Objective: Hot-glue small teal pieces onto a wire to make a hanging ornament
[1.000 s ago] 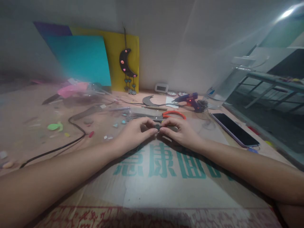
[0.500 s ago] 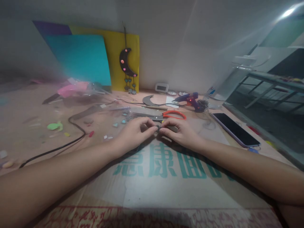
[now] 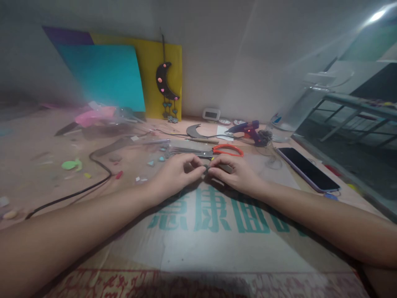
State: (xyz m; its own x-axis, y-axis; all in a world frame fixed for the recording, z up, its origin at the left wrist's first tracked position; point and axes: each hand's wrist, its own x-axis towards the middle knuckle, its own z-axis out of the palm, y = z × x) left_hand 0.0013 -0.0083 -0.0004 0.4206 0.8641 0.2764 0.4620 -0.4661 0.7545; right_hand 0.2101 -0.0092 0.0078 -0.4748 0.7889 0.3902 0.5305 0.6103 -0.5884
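My left hand point(image 3: 182, 173) and my right hand point(image 3: 233, 174) meet at the fingertips over the middle of the board, each in a pinch. Between them is a small dark grey-green piece point(image 3: 206, 168), too small to name and partly covered by the fingers. Both hands seem to grip it. Just behind the fingers lie scissors point(image 3: 203, 154) with orange handles. A grey crescent-shaped piece point(image 3: 194, 131) rests farther back, with a thin brown stick point(image 3: 203, 141) in front of it.
A purple glue gun point(image 3: 252, 131) with a glowing red light stands behind on the right. A phone point(image 3: 307, 169) lies near the right edge, close to a clear jug point(image 3: 310, 103). A black cable point(image 3: 102, 169) crosses the left side. A decorated crescent point(image 3: 164, 82) hangs on yellow card.
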